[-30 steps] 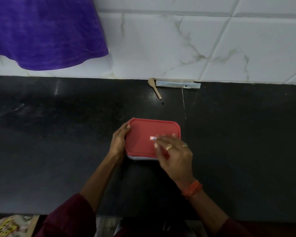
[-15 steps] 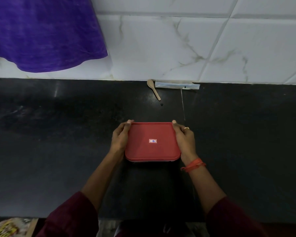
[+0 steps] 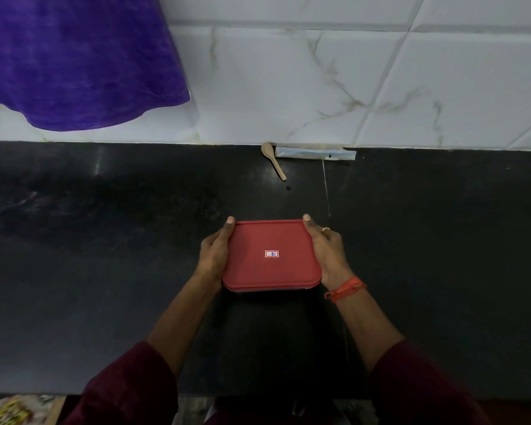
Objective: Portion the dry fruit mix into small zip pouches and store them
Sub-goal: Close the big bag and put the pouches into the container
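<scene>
**Two-hand grip on the closed box: keep it level**

State, L to R: purple cloth (image 3: pixel 74 62) is hanging over the tiled wall (image 3: pixel 319 72), well apart from the work. Left hand (image 3: pixel 215 256) is gripping the left short side of the red-lidded box (image 3: pixel 272 271), fingers curled round it. Box is sitting over mid-worktop (image 3: pixel 105 240), near the person; can't tell if it's resting or just lifted. Lid is on, so contents are hidden. Behind it at the wall: wooden spoon (image 3: pixel 273 159), dark crumb (image 3: pixel 288 188) just off the handle tip, clear zip pouch (image 3: pixel 316 154) lying flat just right of the spoon bowl. Right hand (image 3: pixel 327 256) is mirroring the grip on the right short side.

I'm reading this as moving the shut box, probably to store it. Doing it well:
- keeping the fingers on the base, not on the lid rim alone, since the lid could pop off under load
- keeping it flat, both hands moving together
- checking all four corners are seated before carrying

Counts, L to R: 1 cloth, 2 hands, 1 box, 1 white label (image 3: pixel 272 254) on its lid, 1 spoon, 1 crumb, 1 pouch showing (single or stack, can't tell), 1 ring (image 3: pixel 326 229) and 1 orange wrist thread (image 3: pixel 345 289), both on the right.
</scene>
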`<state>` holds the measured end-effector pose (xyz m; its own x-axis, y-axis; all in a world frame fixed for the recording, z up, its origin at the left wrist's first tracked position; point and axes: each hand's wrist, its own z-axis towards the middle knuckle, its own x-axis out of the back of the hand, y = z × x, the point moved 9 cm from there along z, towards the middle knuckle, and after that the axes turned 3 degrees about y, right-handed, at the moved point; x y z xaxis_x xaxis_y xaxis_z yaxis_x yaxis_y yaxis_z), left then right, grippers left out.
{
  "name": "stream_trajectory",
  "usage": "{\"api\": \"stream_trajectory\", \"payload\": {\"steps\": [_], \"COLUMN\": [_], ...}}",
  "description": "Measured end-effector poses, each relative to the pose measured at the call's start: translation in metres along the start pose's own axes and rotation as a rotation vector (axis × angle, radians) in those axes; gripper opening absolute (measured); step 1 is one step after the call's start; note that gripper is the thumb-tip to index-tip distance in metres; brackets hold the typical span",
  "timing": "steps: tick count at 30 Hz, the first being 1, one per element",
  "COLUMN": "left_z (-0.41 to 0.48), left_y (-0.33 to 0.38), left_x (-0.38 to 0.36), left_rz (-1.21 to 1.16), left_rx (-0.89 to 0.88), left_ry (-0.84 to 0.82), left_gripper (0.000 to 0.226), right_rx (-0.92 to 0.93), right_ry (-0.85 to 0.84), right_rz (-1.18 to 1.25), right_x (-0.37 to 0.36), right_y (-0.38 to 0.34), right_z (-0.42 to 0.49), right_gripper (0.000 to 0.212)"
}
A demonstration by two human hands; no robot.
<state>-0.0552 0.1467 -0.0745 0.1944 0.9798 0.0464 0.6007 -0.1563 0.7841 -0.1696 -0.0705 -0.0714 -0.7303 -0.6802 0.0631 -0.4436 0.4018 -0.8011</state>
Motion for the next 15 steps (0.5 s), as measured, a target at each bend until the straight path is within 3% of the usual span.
{"api": "stream_trajectory", "payload": {"steps": [5, 9, 15], "left_z": [0.001, -0.002, -0.017], "left_y": [0.000, 0.003, -0.017], "left_x": [0.001, 0.001, 0.028], "left_rz": [-0.007, -0.023, -0.110], "left_rx": [0.008, -0.012, -0.049], "left_ry": [0.015, 0.022, 0.087], "left_gripper": [0.051, 0.040, 0.034], "right_rx": [0.019, 0.018, 0.095], "right_ry": [0.007, 0.010, 0.052], "right_rz": [-0.027, 0.012, -0.008], "right_x": [0.000, 0.003, 0.020], "right_y": [-0.002, 0.000, 0.010], "right_z": [0.002, 0.001, -0.012], "right_gripper": [0.044, 0.055, 0.041]}}
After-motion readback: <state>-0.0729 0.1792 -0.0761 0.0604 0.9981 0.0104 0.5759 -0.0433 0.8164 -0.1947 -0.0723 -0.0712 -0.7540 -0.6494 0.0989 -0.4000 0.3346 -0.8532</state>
